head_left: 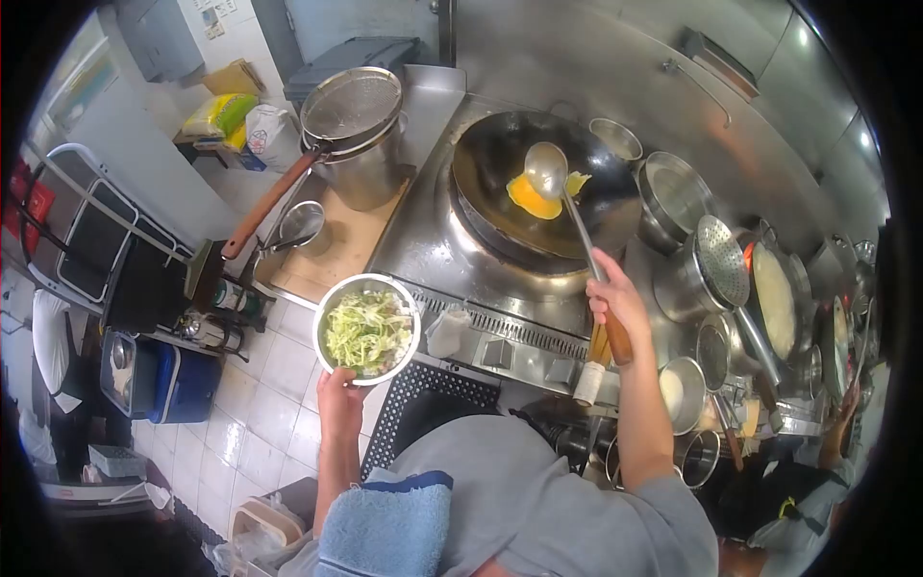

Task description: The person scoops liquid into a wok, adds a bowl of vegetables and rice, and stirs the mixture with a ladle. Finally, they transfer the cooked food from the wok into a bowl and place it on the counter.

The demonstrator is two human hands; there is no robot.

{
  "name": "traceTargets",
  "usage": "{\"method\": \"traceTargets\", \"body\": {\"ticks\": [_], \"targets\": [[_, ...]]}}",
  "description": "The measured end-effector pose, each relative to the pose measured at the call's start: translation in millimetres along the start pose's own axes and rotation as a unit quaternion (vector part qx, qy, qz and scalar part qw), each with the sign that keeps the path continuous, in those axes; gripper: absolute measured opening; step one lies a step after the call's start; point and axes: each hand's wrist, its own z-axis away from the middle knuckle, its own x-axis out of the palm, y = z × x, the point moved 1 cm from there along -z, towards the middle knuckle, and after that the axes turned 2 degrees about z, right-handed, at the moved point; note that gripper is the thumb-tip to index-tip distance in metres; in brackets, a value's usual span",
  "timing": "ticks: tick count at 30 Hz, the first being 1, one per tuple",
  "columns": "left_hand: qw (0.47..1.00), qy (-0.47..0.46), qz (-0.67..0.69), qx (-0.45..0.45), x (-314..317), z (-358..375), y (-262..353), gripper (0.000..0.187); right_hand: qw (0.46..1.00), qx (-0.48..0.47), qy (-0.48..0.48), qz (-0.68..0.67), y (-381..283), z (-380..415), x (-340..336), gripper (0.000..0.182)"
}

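Observation:
My left hand [340, 409] is closed on the near rim of a white bowl [318, 332], held out over the floor beside the stove. Shredded cabbage [367, 332] fills the bowl, with paler bits along its right side. In my right hand [617, 296] is the wooden handle of a long ladle [547, 171]. The ladle's round head is in the large dark wok [490, 154], overlapping a yellow beaten egg [532, 199] that is spread at the bottom. A little egg shows on the right of the ladle head.
A tall steel pot [363, 178] topped by a long-handled strainer [351, 101] stands left of the wok. Several pots, strainers and a perforated skimmer [723, 258] crowd the right side. A bamboo brush [592, 370] lies near my right forearm. A blue towel [385, 529] lies over my left upper arm.

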Motion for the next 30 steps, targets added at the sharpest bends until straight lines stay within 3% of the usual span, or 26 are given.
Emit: {"method": "traceTargets", "body": {"ticks": [2, 4, 5, 7, 9, 10, 13, 14, 16, 18, 20, 22, 23, 26, 29, 30], "targets": [[1.000, -0.005, 0.006, -0.003, 6.5, -0.8, -0.9, 0.046, 0.981, 0.021, -0.004, 0.195, 7.2, -5.1, -11.2, 0.033], [1.000, -0.007, 0.017, 0.000, 6.5, -4.8, -3.1, 0.047, 0.927, 0.021, 0.033, 0.373, 10.6, 5.4, -13.6, 0.012], [1.000, -0.011, 0.021, 0.003, 7.9, -7.4, -1.0, 0.047, 0.880, -0.176, -0.005, 0.440, 39.7, 10.1, -35.6, 0.012], [0.999, -0.025, 0.027, 0.004, 13.5, -14.8, 4.1, 0.047, 0.874, -0.225, -0.034, 0.429, 41.4, 5.1, -46.6, 0.011], [0.999, -0.046, 0.017, 0.005, 10.4, -27.9, 1.8, 0.046, 0.962, 0.097, -0.014, 0.256, -8.6, 35.3, -13.2, 0.010], [0.998, -0.059, 0.009, 0.002, 6.8, -35.6, -0.3, 0.045, 0.989, 0.070, -0.004, 0.129, -7.8, 19.3, -12.2, 0.009], [0.996, -0.085, 0.000, -0.007, 10.4, -61.9, 5.2, 0.040, 0.968, 0.033, 0.031, 0.245, 4.7, -22.2, 4.4, 0.007], [0.996, -0.084, -0.007, -0.006, 12.1, -68.4, 10.8, 0.039, 0.930, 0.018, 0.059, 0.362, 17.0, -12.7, 10.7, 0.007], [0.994, -0.049, 0.076, -0.062, 31.3, -76.1, 33.5, 0.036, 0.920, -0.010, 0.020, 0.392, 29.0, 26.4, 7.1, 0.007], [0.995, -0.046, 0.058, -0.065, 27.6, -91.3, 28.7, 0.035, 0.951, 0.020, 0.011, 0.309, 17.7, 31.6, 7.9, 0.008], [0.996, -0.076, 0.023, -0.045, 17.0, -106.3, 18.2, 0.035, 0.990, 0.098, 0.048, 0.084, 4.7, 17.0, 16.0, 0.009], [0.993, -0.118, 0.002, -0.024, 17.6, -117.6, 17.8, 0.035, 0.969, 0.075, 0.078, 0.223, 5.5, -24.3, 29.5, 0.009], [0.991, -0.110, 0.029, -0.064, 25.9, -115.6, 31.2, 0.036, 0.950, 0.065, 0.090, 0.291, 11.0, -35.4, 33.3, 0.009], [0.988, -0.088, 0.069, -0.110, 33.2, -113.9, 47.8, 0.037, 0.816, -0.094, 0.101, 0.562, 36.9, -4.0, 23.9, 0.011], [0.989, -0.082, 0.069, -0.106, 30.4, -111.7, 45.2, 0.038, 0.821, -0.072, 0.044, 0.564, 27.9, 18.0, 14.5, 0.013], [0.991, -0.088, 0.043, -0.094, 24.3, -113.0, 37.9, 0.038, 0.846, 0.084, 0.046, 0.525, 0.9, 18.8, 31.9, 0.016]]}}
